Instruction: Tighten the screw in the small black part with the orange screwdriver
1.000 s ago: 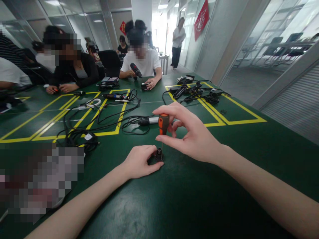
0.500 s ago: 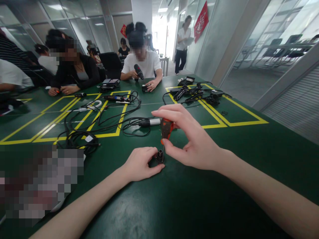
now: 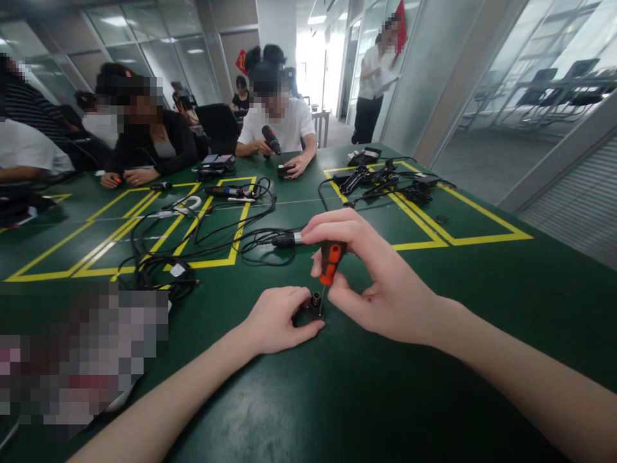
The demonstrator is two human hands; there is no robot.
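A small dark round part (image 3: 315,307) with a short metal-tipped post rests on the green tabletop (image 3: 270,399). My left hand (image 3: 282,320) lies on the table, its thumb and fingers closed around the base of that part. Above it, my right hand (image 3: 380,276) grips the orange-and-black handle of a screwdriver (image 3: 332,260) between thumb and fingers. The screwdriver's thin shaft points down, slightly tilted, and its tip meets the near right side of the part. Exactly where the tip seats is too small to make out.
Black cables (image 3: 159,267) lie coiled to the left, and a cable connector (image 3: 284,240) sits just beyond my hands. More black gear (image 3: 380,180) is within yellow tape (image 3: 491,239). Across the table a person (image 3: 279,128) holds a power screwdriver (image 3: 270,139). A blurred-out object (image 3: 96,360) occupies the near left.
The screwdriver handle has turned, showing more of its orange side, and my right fingers have shifted around it. My left hand keeps its hold. The view has moved slightly; a standing person moved right.
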